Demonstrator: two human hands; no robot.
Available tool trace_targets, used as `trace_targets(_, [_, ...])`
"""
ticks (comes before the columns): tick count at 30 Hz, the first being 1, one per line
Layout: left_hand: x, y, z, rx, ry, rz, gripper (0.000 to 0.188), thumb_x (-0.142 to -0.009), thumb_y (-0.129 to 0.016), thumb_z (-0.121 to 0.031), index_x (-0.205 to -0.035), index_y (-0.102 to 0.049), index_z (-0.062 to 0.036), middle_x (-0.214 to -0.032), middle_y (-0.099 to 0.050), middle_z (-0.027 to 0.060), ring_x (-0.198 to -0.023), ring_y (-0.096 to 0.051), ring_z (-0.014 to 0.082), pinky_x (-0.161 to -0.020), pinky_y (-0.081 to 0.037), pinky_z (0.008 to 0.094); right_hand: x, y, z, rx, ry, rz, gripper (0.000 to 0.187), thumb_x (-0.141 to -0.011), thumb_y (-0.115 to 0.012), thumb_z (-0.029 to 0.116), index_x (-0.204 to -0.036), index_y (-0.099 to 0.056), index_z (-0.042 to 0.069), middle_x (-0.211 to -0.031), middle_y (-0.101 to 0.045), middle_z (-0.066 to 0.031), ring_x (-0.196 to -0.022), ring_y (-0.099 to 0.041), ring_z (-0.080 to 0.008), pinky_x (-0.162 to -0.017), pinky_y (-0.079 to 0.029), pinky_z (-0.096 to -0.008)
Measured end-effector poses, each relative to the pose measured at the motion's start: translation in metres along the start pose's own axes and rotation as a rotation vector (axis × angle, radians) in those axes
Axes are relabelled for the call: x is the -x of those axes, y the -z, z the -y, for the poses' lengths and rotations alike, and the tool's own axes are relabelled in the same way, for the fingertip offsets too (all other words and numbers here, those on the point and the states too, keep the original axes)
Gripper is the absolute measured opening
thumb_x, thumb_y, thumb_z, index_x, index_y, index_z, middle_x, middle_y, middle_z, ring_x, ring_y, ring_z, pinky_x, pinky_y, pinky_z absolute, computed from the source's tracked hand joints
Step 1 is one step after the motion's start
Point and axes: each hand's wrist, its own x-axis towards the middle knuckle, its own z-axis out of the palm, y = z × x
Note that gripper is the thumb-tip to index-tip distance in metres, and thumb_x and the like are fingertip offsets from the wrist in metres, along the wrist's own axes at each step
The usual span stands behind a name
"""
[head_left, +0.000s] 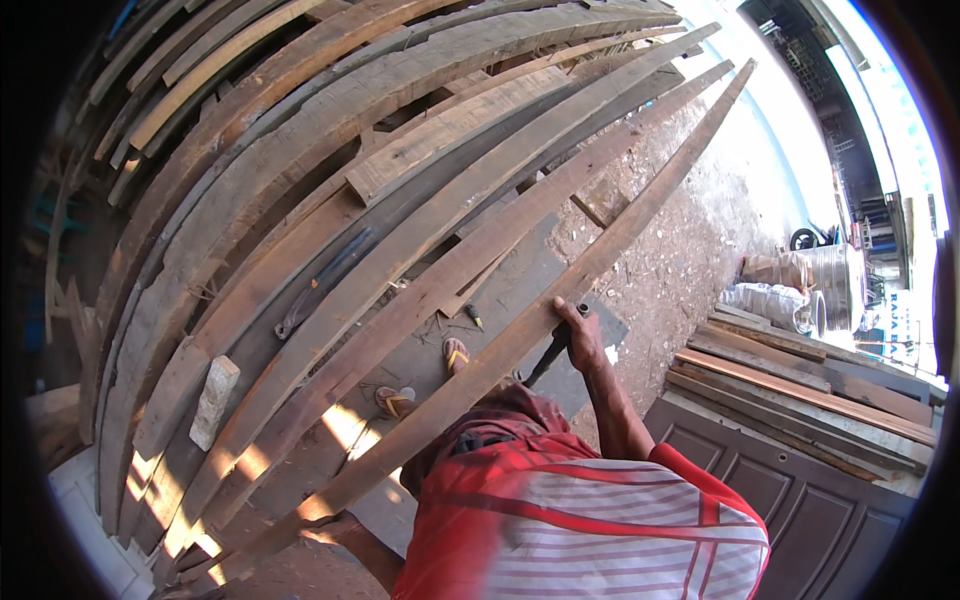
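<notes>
A long brown wooden plank slants across in front of me, its far end at the upper right. My right hand is closed around a dark rod-shaped tool with a round end; its exact kind is unclear. Fingertips of that hand also rest against the plank's edge. Lower left, my left hand meets the near part of the same plank, partly in bright sunlight. Its fingers are mostly hidden under the wood, so its grip does not show.
Many long timber beams lie side by side to the left. A pale block sits on them. My sandalled foot is between planks, near a small dark tool. At right are a panelled door, stacked boards and wrapped rolls.
</notes>
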Motion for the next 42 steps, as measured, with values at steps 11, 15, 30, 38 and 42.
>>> trace_targets(11, [-0.058,0.020,0.003,-0.204,-0.110,0.145,0.087,-0.103,-0.030,-0.070,-0.142,-0.050,0.0052,-0.141,-0.058,0.0192,-0.130,-0.056,0.0319,-0.118,-0.038,0.0514,-0.017,-0.025,0.003,0.274,0.015,0.205,0.053,-0.084,-0.078,0.054,-0.079,-0.063,0.004,-0.069,-0.058,-0.0018,-0.063,-0.055,-0.0133,-0.059,-0.044,-0.0317])
trace_targets(15, [-0.085,0.026,0.010,-0.108,0.027,0.205,0.088,-0.101,-0.033,-0.072,-0.162,-0.020,-0.0096,-0.165,-0.028,0.0145,-0.148,-0.033,0.0332,-0.124,-0.023,0.0523,-0.016,-0.030,-0.003,0.132,0.018,0.220,0.036,-0.087,-0.078,0.044,-0.098,-0.068,0.010,-0.079,-0.058,0.0027,-0.066,-0.053,-0.0110,-0.060,-0.041,-0.0289])
trace_targets(30, [-0.052,-0.007,0.018,-0.229,0.011,0.013,0.101,-0.098,-0.034,-0.077,-0.163,-0.013,-0.0012,-0.168,-0.020,0.0176,-0.154,-0.021,0.0312,-0.126,-0.016,0.0434,-0.022,-0.015,-0.038,0.401,0.118,0.422,0.074,-0.103,-0.042,0.067,-0.087,-0.068,0.000,-0.066,-0.056,-0.0042,-0.062,-0.053,-0.0141,-0.067,-0.044,-0.0321])
trace_targets(38, [-0.047,-0.024,0.005,-0.119,0.166,0.001,0.092,-0.103,-0.037,-0.067,-0.162,-0.016,0.0004,-0.170,-0.016,0.0168,-0.157,-0.013,0.0280,-0.126,-0.012,0.0396,0.087,-0.056,-0.015,0.742,0.220,0.951,0.046,-0.100,-0.065,0.049,-0.106,-0.066,0.003,-0.064,-0.064,-0.0069,-0.050,-0.053,-0.0111,-0.047,-0.040,-0.0288])
trace_targets(42, [-0.057,0.012,0.025,-0.137,-0.059,0.125,0.090,-0.103,-0.041,-0.066,-0.161,-0.020,-0.0004,-0.167,-0.022,0.0157,-0.154,-0.020,0.0280,-0.125,-0.017,0.0408,0.158,-0.099,0.050,0.796,0.374,1.007,0.047,-0.098,-0.067,0.050,-0.108,-0.066,0.004,-0.062,-0.062,-0.0055,-0.051,-0.053,-0.0112,-0.047,-0.040,-0.0294])
